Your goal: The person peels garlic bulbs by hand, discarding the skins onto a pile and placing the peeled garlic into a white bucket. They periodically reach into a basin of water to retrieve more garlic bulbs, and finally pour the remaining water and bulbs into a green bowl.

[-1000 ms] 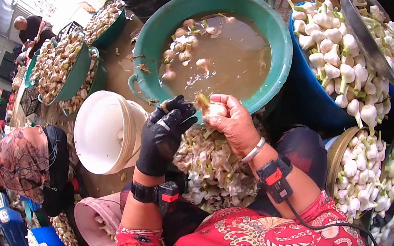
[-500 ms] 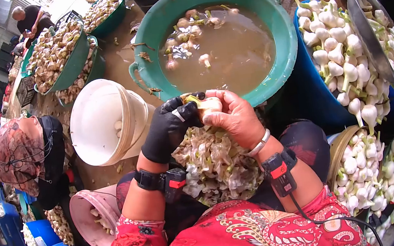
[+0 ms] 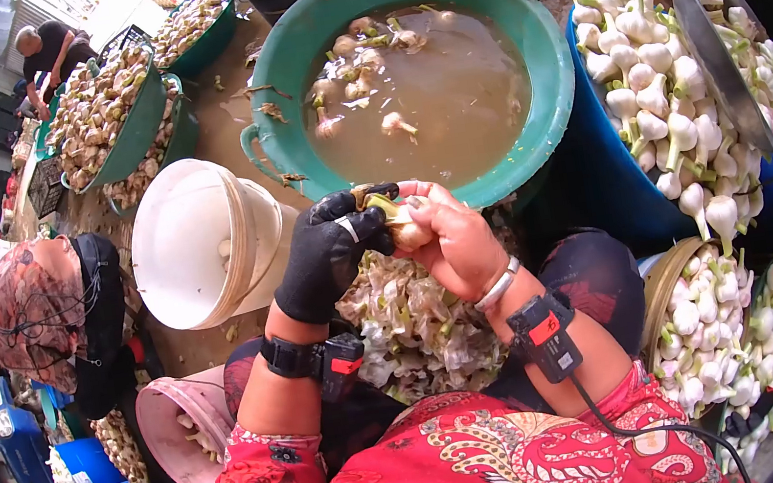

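Between my two hands is a garlic bulb (image 3: 408, 231) with a short yellow-green stem, held over the near rim of a green tub. My left hand (image 3: 328, 250), in a black glove, is closed around the stem end. The bare fingers of my right hand (image 3: 454, 244) pinch the bulb from the other side. Beneath them lies a heap of peeled garlic skins (image 3: 422, 320) between my knees. Several unpeeled garlic bulbs (image 3: 398, 124) float in the murky water of the green tub (image 3: 554, 84) just ahead.
A white bucket (image 3: 184, 240) and a pink bucket (image 3: 172, 435) stand at my left. On the right, a blue barrel (image 3: 605, 142) and a bucket (image 3: 655, 288) are filled with white garlic. Green basins (image 3: 133, 124) of unpeeled garlic and other people (image 3: 49, 52) are further left.
Both hands still hold the bulb, which has turned slightly with its stem end more exposed. The right fingers have shifted along it. The camera view has moved a little.
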`<act>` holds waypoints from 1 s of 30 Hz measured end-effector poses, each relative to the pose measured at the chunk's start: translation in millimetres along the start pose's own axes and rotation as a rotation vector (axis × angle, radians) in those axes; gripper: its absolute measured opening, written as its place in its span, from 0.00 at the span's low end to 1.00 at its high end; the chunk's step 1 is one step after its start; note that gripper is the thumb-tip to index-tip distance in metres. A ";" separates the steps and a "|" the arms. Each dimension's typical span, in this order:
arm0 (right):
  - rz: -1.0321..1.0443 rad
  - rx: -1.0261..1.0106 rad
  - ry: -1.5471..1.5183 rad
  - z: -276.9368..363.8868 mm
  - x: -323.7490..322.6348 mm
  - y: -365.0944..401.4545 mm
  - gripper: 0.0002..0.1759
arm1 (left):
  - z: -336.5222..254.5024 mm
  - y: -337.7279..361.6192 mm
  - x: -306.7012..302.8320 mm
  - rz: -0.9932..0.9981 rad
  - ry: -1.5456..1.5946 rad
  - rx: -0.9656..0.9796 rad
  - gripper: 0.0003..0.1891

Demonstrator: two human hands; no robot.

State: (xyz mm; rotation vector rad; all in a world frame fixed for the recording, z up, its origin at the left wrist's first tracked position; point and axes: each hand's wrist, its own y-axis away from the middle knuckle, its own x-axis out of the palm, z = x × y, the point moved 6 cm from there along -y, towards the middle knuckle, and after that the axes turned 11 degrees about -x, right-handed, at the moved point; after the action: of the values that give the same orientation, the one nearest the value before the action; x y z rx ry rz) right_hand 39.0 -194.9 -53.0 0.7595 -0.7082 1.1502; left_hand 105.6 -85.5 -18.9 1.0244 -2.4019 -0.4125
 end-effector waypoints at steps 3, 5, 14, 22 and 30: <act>-0.050 0.060 -0.140 0.9 -4.3 -0.7 0.19 | -1.2 -4.1 1.7 0.027 -0.018 0.026 0.19; -0.010 -0.070 -0.122 10.8 1.7 -2.4 0.23 | -3.8 -1.8 6.9 0.054 0.055 0.023 0.19; 0.135 -0.330 0.879 27.7 8.3 -0.4 0.27 | -5.8 1.6 6.1 -0.114 -0.242 0.136 0.20; 0.290 -0.757 1.609 31.9 32.9 10.4 0.06 | -13.9 8.5 14.3 -0.252 -0.737 0.359 0.30; 0.051 -0.633 1.218 38.1 11.6 -0.9 0.04 | -8.3 0.5 -1.1 -0.145 -0.123 0.100 0.27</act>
State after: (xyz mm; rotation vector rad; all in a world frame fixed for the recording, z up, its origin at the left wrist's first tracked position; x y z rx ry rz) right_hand 39.1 -220.4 -22.4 -0.5179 -0.0113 1.1026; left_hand 110.5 -85.0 -12.1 1.2559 -2.4865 -0.4202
